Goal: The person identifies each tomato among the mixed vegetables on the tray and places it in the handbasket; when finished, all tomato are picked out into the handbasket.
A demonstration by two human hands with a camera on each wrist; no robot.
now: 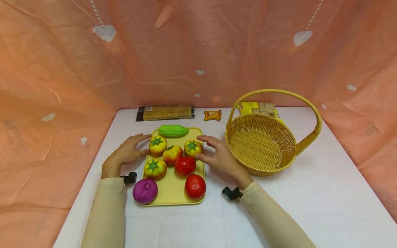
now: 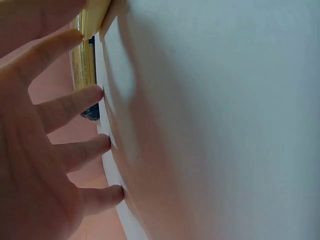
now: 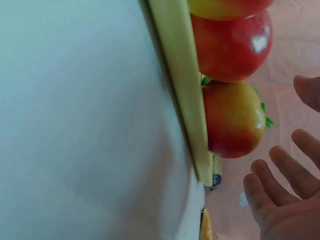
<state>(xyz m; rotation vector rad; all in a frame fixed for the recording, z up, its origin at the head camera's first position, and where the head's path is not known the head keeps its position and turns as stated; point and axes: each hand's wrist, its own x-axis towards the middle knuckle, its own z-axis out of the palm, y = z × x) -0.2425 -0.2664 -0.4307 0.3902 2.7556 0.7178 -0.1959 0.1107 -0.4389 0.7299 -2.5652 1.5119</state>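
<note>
A yellow tray holds several yellow-red tomatoes, a red tomato, another red tomato, a purple onion and a green cucumber-like vegetable. My left hand is at the tray's left edge, beside the upper-left tomato. In the left wrist view its fingers are spread, their tips at the white table. My right hand hovers by the tray's right edge, near a tomato. Its fingers are spread apart from that tomato in the right wrist view.
A wicker basket with a tall handle stands right of my right hand. Behind the tray lie a pack of thin sticks or noodles and a small orange packet. A yellow bag lies behind the basket. Pink cloth hangs around the table.
</note>
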